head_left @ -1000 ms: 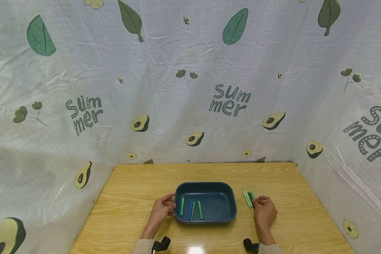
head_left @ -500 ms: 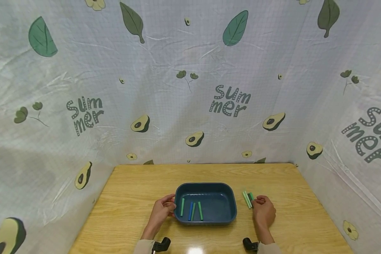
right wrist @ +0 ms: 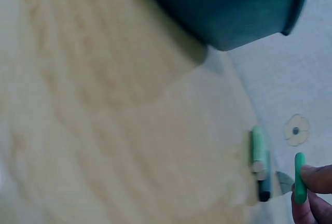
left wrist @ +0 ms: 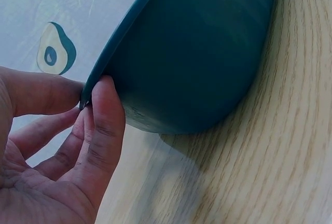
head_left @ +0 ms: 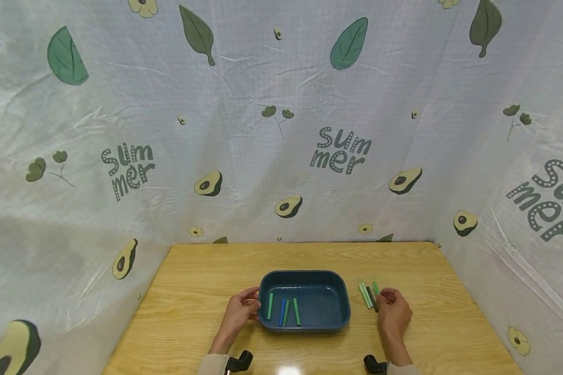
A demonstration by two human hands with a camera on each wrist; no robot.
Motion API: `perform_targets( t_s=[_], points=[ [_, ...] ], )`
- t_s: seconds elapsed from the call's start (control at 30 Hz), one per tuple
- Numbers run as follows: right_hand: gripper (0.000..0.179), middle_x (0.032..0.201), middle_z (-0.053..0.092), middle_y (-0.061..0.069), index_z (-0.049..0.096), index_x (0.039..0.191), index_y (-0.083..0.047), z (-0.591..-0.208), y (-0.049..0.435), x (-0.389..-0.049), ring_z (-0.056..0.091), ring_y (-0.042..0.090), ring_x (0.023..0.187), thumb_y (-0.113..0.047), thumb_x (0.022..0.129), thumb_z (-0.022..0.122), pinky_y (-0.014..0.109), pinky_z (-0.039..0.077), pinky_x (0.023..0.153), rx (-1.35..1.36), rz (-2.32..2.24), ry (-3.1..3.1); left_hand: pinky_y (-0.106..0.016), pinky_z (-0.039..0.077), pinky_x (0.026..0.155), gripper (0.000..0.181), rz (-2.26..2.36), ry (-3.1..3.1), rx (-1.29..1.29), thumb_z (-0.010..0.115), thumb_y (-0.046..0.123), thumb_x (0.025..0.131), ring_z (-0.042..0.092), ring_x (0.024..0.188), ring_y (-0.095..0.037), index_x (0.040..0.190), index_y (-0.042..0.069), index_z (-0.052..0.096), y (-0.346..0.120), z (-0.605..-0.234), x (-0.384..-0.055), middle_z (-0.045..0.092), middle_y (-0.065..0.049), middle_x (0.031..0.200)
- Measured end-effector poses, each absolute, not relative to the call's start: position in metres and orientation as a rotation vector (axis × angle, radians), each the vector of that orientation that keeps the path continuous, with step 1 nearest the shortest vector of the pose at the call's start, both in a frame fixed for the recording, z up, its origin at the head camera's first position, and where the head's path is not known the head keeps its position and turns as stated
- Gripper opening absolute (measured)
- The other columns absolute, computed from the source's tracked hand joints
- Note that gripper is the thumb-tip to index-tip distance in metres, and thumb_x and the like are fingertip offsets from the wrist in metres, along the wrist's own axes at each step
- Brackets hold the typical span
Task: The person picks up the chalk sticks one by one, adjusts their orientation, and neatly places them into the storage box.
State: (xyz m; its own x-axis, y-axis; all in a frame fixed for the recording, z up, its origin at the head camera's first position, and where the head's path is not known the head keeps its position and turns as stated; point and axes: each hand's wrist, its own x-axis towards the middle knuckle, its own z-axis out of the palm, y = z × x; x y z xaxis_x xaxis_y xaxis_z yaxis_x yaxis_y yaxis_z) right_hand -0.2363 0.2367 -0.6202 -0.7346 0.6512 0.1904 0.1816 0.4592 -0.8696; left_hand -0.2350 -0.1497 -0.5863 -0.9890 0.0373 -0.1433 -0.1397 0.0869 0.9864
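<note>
In the head view, my left hand [head_left: 239, 314] is at the left end of a dark blue plastic tray [head_left: 326, 327]. Its thumb and fingers pinch the tray's rim [left wrist: 116, 40], as the left wrist view shows. Right of the tray, my right hand [head_left: 394, 315] pinches a slim bright green stick [right wrist: 299, 178] between thumb and fingers. Just left of that hand, a dark stick [head_left: 371, 299] and light green sticks [head_left: 364, 295] lie side by side on the table. Inside the tray's left half are a blue stick [head_left: 282, 312] and several green sticks [head_left: 296, 312].
The wooden table [head_left: 206, 265] bears the tray and the loose sticks. A pale printed sheet [head_left: 244, 156] hangs behind the table and along both sides.
My right hand has shifted slightly right with the bright green stick, which now stands apart from the dark stick. The left hand stays on the tray's rim.
</note>
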Motion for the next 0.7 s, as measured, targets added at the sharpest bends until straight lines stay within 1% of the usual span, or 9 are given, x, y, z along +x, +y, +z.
perform_targets(
  t_s=[0.07,0.2,0.27,0.33,0.43,0.5,0.57,0.63,0.7],
  points=[
    [0.012,0.097,0.073,0.02,0.07,0.098,-0.003,-0.616,0.238,-0.236,0.059,0.001,0.07,-0.006,0.086,0.07,0.011,0.04,0.057,-0.68,1.258,-2.195,-0.034,0.058,0.063,0.047,2.036,2.217,-0.109,0.059,-0.005,0.089,0.061,0.086,-0.015,0.135,-0.007,0.052,-0.15,-0.586,-0.234,0.054,-0.023,0.116],
    [0.015,0.102,0.072,0.022,0.07,0.103,-0.001,-0.608,0.241,-0.234,0.066,0.015,0.081,-0.005,0.089,0.068,0.005,0.038,0.057,-0.663,1.289,-2.199,-0.031,0.057,0.061,0.047,2.041,2.221,-0.109,0.058,-0.005,0.089,0.061,0.084,-0.012,0.135,-0.007,0.052,-0.15,-0.585,-0.234,0.054,-0.022,0.115],
    [0.017,0.105,0.072,0.024,0.07,0.106,-0.001,-0.604,0.242,-0.234,0.066,0.017,0.084,-0.005,0.09,0.066,0.003,0.037,0.058,-0.666,1.297,-2.208,-0.031,0.057,0.061,0.047,2.039,2.222,-0.114,0.059,-0.005,0.088,0.061,0.084,-0.012,0.135,-0.007,0.053,-0.15,-0.585,-0.234,0.054,-0.022,0.115],
    [0.019,0.108,0.071,0.024,0.069,0.109,-0.001,-0.599,0.242,-0.233,0.063,0.006,0.081,-0.006,0.091,0.065,0.001,0.036,0.059,-0.673,1.329,-2.208,-0.031,0.057,0.061,0.047,2.038,2.221,-0.114,0.059,-0.005,0.089,0.061,0.084,-0.012,0.135,-0.007,0.052,-0.15,-0.586,-0.235,0.054,-0.023,0.115],
    [0.023,0.11,0.07,0.024,0.067,0.113,-0.001,-0.593,0.242,-0.233,0.053,-0.013,0.072,-0.007,0.091,0.065,0.001,0.037,0.06,-0.683,1.393,-2.198,-0.032,0.057,0.061,0.047,2.04,2.211,-0.114,0.059,-0.005,0.089,0.061,0.086,-0.014,0.135,-0.008,0.052,-0.151,-0.588,-0.236,0.054,-0.023,0.116],
    [0.025,0.109,0.071,0.022,0.066,0.115,-0.002,-0.589,0.242,-0.232,0.049,-0.019,0.068,-0.008,0.091,0.065,0.003,0.04,0.061,-0.688,1.465,-2.181,-0.033,0.057,0.061,0.048,2.039,2.212,-0.099,0.059,-0.005,0.089,0.062,0.088,-0.017,0.136,-0.01,0.051,-0.151,-0.59,-0.236,0.053,-0.025,0.116],
    [0.028,0.103,0.073,0.015,0.065,0.117,-0.002,-0.586,0.243,-0.232,0.05,-0.019,0.067,-0.009,0.091,0.065,0.007,0.043,0.061,-0.696,1.542,-2.17,-0.034,0.057,0.062,0.048,2.037,2.211,-0.1,0.059,-0.005,0.089,0.062,0.089,-0.019,0.136,-0.01,0.051,-0.151,-0.589,-0.236,0.053,-0.024,0.117],
    [0.03,0.094,0.073,0.001,0.064,0.12,-0.003,-0.582,0.244,-0.231,0.052,-0.017,0.069,-0.011,0.091,0.066,0.011,0.045,0.063,-0.709,1.63,-2.16,-0.034,0.057,0.062,0.048,2.034,2.213,-0.102,0.059,-0.005,0.089,0.062,0.09,-0.02,0.135,-0.009,0.051,-0.151,-0.588,-0.235,0.053,-0.024,0.116],
    [0.033,0.088,0.068,-0.013,0.062,0.122,-0.004,-0.579,0.244,-0.231,0.055,-0.014,0.072,-0.011,0.091,0.065,0.014,0.047,0.066,-0.719,1.729,-2.145,-0.033,0.057,0.062,0.048,2.032,2.219,-0.104,0.059,-0.005,0.089,0.062,0.09,-0.02,0.135,-0.009,0.051,-0.15,-0.587,-0.235,0.053,-0.024,0.116]
  ],
)
